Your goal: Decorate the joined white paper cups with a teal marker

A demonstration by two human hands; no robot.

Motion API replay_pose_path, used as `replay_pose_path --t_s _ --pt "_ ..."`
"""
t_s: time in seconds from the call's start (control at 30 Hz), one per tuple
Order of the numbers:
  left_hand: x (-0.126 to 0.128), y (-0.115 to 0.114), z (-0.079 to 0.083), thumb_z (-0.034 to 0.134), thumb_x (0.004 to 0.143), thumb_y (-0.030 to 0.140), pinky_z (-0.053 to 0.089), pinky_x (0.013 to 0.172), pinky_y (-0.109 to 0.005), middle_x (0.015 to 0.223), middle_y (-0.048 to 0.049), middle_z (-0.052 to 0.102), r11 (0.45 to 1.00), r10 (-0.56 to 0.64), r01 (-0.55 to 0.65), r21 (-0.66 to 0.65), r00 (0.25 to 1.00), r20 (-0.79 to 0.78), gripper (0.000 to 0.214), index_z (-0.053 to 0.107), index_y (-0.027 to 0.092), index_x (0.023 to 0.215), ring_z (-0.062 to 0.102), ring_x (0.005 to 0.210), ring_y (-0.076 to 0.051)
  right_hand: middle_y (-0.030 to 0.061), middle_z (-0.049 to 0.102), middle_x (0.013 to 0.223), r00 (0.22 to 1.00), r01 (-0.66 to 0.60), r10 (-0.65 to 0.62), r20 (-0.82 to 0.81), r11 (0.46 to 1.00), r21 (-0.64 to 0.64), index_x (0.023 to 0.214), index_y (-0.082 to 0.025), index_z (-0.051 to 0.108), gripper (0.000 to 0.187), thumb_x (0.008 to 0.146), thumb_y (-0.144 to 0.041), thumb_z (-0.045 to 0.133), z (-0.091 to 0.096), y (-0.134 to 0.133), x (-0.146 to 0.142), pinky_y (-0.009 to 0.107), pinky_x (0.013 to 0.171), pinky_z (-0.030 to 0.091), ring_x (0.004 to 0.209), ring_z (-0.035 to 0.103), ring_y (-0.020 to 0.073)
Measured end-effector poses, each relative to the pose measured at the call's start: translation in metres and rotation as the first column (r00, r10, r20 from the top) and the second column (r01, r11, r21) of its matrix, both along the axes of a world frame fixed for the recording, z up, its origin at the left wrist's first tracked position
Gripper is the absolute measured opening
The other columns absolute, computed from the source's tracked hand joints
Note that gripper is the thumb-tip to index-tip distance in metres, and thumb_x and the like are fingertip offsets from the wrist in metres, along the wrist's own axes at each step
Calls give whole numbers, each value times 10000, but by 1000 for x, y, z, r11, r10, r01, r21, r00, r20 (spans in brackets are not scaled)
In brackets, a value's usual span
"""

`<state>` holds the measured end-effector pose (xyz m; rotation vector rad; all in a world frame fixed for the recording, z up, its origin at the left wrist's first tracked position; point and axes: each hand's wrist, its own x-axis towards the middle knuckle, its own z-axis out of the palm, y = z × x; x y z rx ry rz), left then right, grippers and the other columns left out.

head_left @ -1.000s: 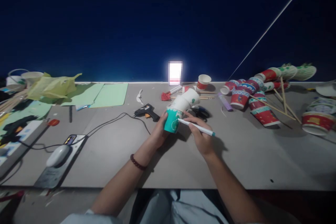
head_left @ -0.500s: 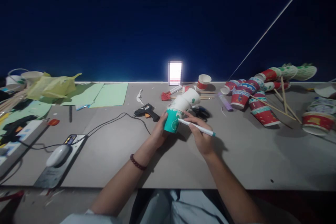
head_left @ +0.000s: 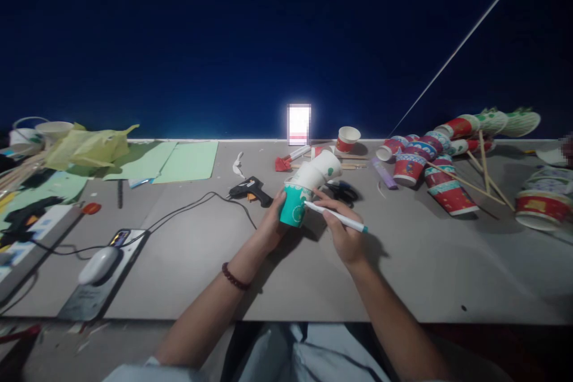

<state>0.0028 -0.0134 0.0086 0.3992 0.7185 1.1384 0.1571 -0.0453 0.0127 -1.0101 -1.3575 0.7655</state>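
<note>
My left hand (head_left: 271, 222) is closed around a teal paper cup (head_left: 293, 207) with white dots, the nearest of a short chain of joined cups whose white ones (head_left: 317, 170) stretch away from me on the grey table (head_left: 403, 274). My right hand (head_left: 342, 233) pinches a white pen with a teal cap (head_left: 336, 217). The pen's tip touches the teal cup's side near its rim. A dark bead bracelet sits on my left wrist.
A black glue gun (head_left: 249, 189) with its cord lies left of the cups, scissors (head_left: 342, 191) just behind them. Red and blue paper cups on sticks (head_left: 430, 161) pile at the right. Green paper sheets (head_left: 179, 162), a power strip (head_left: 105, 262) and clutter fill the left.
</note>
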Motion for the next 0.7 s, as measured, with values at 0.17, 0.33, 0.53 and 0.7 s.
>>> replay_pose_path --t_s 0.17,0.33,0.53,0.7 --pt "0 0 1 618 871 333 517 749 -271 977 -39 725 1000 6 -6 -13 1000 -3 415 593 229 1272 680 850 -188 62 713 1218 1000 -17 17 3 1000 -4 959 -246 735 189 878 -253 564 2 0 0 424 1029 477 1179 640 261" --pt "0 1 0 612 875 333 518 739 -276 975 -49 725 1000 1 0 -11 1000 15 403 597 216 1261 680 847 -197 61 714 1215 1000 -18 18 4 1000 6 940 -247 735 183 869 -238 567 3 0 0 426 1026 475 1176 641 262" --pt "-1 1 -2 627 862 343 514 747 -281 959 -43 725 1000 -4 4 -7 1000 1 387 612 219 1228 681 847 -198 63 720 1200 999 -15 16 -41 1000 9 912 -242 732 177 856 -216 566 1 0 0 432 1022 469 1179 637 269" --pt "0 1 -3 616 871 340 516 723 -269 937 -39 724 1000 -2 2 -15 1000 15 375 608 212 1224 679 803 -183 64 723 1193 999 -8 8 -36 1000 7 906 -237 730 178 851 -201 565 0 0 0 429 1018 467 1178 637 269"
